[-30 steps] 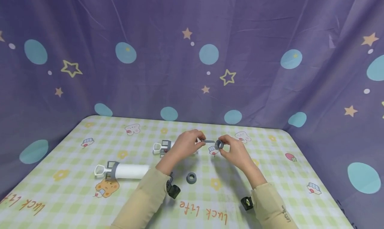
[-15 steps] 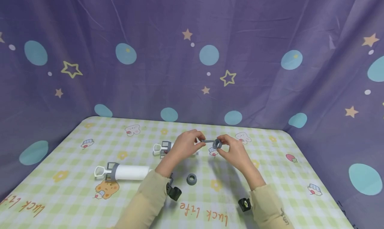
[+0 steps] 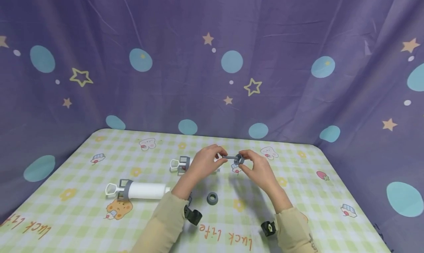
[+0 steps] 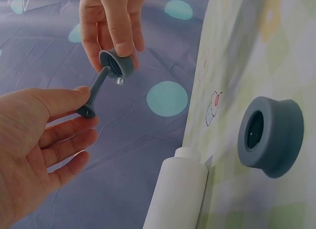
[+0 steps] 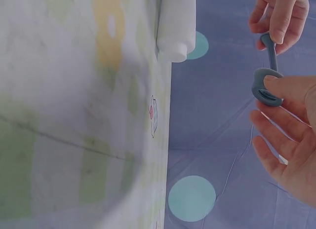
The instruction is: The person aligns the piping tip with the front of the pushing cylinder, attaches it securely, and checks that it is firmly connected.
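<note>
In the head view my left hand (image 3: 205,161) is raised over the far middle of the table. Its thumb and forefinger pinch a thin grey nozzle (image 4: 98,91) by the flared end, as the left wrist view shows. Opposite it, my right hand (image 3: 261,169) holds a grey threaded ring cap (image 4: 118,65) between thumb and fingers. The nozzle's narrow end reaches the cap's opening and overlaps its rim in the left wrist view. Another grey ring cap (image 3: 212,198) lies on the table, nearer to me than both hands.
A white cylinder (image 3: 145,190) with a grey collar and white pull handle lies at left. A similar one (image 3: 183,165) lies behind my left hand, partly hidden by it. The checkered tabletop (image 3: 298,179) meets a purple curtain (image 3: 185,98) at its far edge.
My right hand has moved slightly left with the ring cap, whose opening now meets the nozzle's end; a small gap showed earlier. My left hand keeps its pinch.
</note>
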The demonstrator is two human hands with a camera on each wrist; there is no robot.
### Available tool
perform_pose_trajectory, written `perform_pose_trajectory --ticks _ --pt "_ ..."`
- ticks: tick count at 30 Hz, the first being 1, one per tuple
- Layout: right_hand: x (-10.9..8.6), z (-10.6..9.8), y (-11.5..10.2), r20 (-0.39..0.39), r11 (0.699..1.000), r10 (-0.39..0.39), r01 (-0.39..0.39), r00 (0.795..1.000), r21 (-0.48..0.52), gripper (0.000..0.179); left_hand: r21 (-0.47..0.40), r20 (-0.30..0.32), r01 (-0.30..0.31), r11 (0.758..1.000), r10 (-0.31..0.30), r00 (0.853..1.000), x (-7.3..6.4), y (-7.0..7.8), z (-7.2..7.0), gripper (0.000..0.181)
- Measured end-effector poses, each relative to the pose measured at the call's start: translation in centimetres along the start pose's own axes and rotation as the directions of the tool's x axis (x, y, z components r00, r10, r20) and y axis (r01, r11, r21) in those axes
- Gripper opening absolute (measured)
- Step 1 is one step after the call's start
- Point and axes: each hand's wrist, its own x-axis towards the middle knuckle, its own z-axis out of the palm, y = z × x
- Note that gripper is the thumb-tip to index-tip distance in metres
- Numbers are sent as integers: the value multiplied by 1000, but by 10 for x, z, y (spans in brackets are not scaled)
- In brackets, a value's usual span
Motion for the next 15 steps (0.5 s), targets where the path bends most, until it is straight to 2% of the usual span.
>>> perform_pose_trajectory --ticks 5,15 --pt "-3 0 -3 1 1000 8 -8 1000 9 38 -18 -5 10 1000 -10 1000 -2 1 2 18" --pt "-5 3 -8 -14 1000 -5 5 1000 21 40 -41 -39 -14 999 13 999 -3 2 4 17"
